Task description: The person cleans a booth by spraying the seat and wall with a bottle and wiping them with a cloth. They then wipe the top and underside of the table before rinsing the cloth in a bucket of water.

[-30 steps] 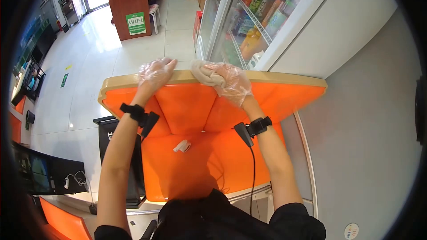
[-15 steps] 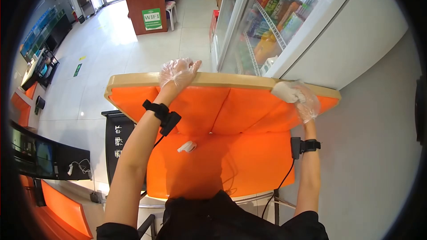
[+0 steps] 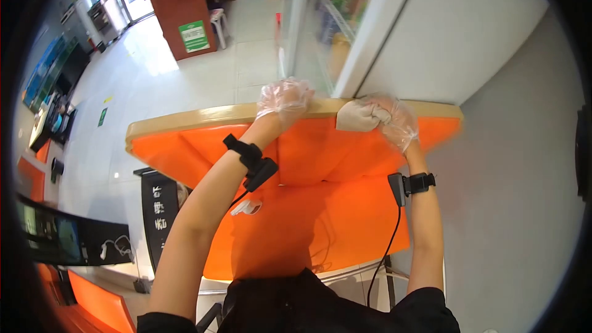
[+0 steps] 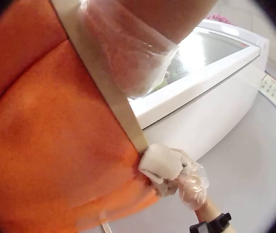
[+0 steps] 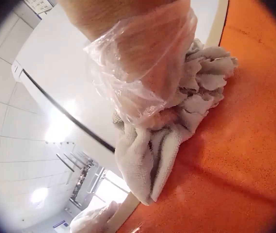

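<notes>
An orange padded bench (image 3: 308, 222) has a backrest topped by a pale wooden rail (image 3: 203, 116). My right hand (image 3: 398, 124), in a clear plastic glove, grips a crumpled off-white cloth (image 3: 357, 117) against the rail's right part. In the right wrist view the bunched cloth (image 5: 147, 155) lies against the rail and the orange padding, under the gloved fingers. My left hand (image 3: 285, 102), gloved too, rests on the rail left of the cloth, its fingers bent over the far side. In the left wrist view the left hand (image 4: 128, 53) holds no cloth.
A glass-doored drinks fridge (image 3: 333, 18) stands right behind the rail, with a grey wall (image 3: 512, 166) to the right. A small white object (image 3: 246, 207) lies on the seat. Left of the bench are a black sign (image 3: 157, 209) and tiled floor; a brown counter (image 3: 185, 21) stands farther back.
Over the last second the right hand and cloth went right along the rail, then came partway back left. My left hand has moved right along the rail, and the head view has shifted.
</notes>
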`<act>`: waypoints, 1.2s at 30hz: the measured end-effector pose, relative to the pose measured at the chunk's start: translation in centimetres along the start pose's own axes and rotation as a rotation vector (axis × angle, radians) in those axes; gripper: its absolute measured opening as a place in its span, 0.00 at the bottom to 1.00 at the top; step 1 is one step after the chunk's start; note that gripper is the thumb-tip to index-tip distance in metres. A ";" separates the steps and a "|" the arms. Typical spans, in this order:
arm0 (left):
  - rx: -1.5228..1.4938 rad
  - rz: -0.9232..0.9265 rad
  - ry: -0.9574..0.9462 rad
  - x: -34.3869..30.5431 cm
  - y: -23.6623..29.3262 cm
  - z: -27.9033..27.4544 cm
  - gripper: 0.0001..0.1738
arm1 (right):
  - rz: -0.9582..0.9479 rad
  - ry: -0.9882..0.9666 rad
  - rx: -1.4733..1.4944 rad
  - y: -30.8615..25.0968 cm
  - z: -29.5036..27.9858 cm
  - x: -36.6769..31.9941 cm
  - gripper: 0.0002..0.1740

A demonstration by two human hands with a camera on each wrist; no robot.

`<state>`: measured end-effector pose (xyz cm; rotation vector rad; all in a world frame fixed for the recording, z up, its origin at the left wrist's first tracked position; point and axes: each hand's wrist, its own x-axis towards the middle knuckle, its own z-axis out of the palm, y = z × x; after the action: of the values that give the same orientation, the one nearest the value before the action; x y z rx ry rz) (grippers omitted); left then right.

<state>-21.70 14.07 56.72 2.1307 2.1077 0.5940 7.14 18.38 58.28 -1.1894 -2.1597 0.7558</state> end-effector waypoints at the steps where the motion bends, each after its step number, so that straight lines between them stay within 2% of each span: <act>1: -0.010 0.032 -0.011 0.1 0.1 1.5 0.24 | 0.024 0.023 -0.010 1.2 -0.6 -0.2 0.19; 3: 0.101 -0.043 0.010 0.0 0.2 3.8 0.25 | -0.273 0.210 -0.467 3.8 -3.0 -0.7 0.20; 4: 0.102 -0.056 -0.006 0.0 1.2 3.6 0.26 | -0.238 0.234 -0.491 4.5 -4.5 -1.1 0.20; 6: 0.109 -0.057 -0.026 -0.8 2.3 1.6 0.27 | -0.044 0.226 -0.412 5.5 -6.1 -1.5 0.21; 10: 0.185 -0.052 -0.019 -0.7 2.6 1.6 0.29 | -0.013 0.305 -0.277 11.1 -9.3 -1.7 0.19; 13: 0.188 -0.049 0.014 -0.8 2.6 1.8 0.30 | 0.090 0.300 -0.314 13.9 -12.4 -1.6 0.22; 15: 0.197 -0.050 0.041 -0.8 2.5 2.0 0.30 | 0.329 0.203 -0.601 15.3 -14.5 -0.9 0.21; 16: 0.206 -0.057 0.047 -0.8 2.3 2.2 0.29 | 0.330 0.205 -0.599 16.0 -15.3 -0.9 0.21; 18: 0.219 -0.064 0.051 -0.7 2.2 2.4 0.28 | 0.238 0.372 -0.373 17.4 -16.7 -0.9 0.16; 19: 0.217 -0.053 0.065 -0.6 2.1 2.6 0.27 | 0.237 0.371 -0.369 19.2 -17.6 -0.7 0.16; 21: 0.218 -0.044 0.078 -0.6 2.1 2.7 0.26 | 0.387 0.438 -0.558 21.6 -19.1 -0.2 0.17; 22: 0.217 -0.028 0.103 -0.6 2.0 2.8 0.25 | 0.386 0.436 -0.555 22.3 -19.6 -0.3 0.17; 24: 0.216 -0.015 0.130 -0.6 2.0 2.9 0.25 | 0.447 0.569 -0.529 22.8 -20.5 -0.6 0.21; 25: 0.220 0.002 0.140 -0.6 2.0 2.9 0.25 | 0.443 0.568 -0.529 22.8 -20.7 -0.5 0.21; 27: 0.225 0.016 0.151 -0.6 2.0 2.9 0.25 | 0.650 0.555 -0.470 22.4 -20.8 -0.4 0.26; 30: 0.225 -0.015 0.148 -0.7 2.5 2.6 0.26 | 0.691 0.587 -0.436 21.5 -20.6 -0.3 0.28; 31: 0.218 -0.023 0.124 -0.6 2.7 2.4 0.26 | 0.689 0.585 -0.440 21.6 -20.7 -0.5 0.28; 33: 0.208 -0.033 0.101 -0.6 2.9 2.2 0.26 | 0.605 0.589 -0.144 22.3 -20.7 -0.9 0.26; 34: 0.211 -0.030 0.094 -0.6 2.9 2.2 0.26 | 0.604 0.589 -0.147 24.0 -20.6 -1.0 0.26; 36: 0.213 -0.028 0.085 -0.6 3.1 2.1 0.26 | 0.114 0.623 -0.668 26.7 -19.9 -1.4 0.25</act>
<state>-18.09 13.79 55.72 2.2148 2.3387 0.4846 36.45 33.30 52.99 -1.6074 -1.8383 -0.3263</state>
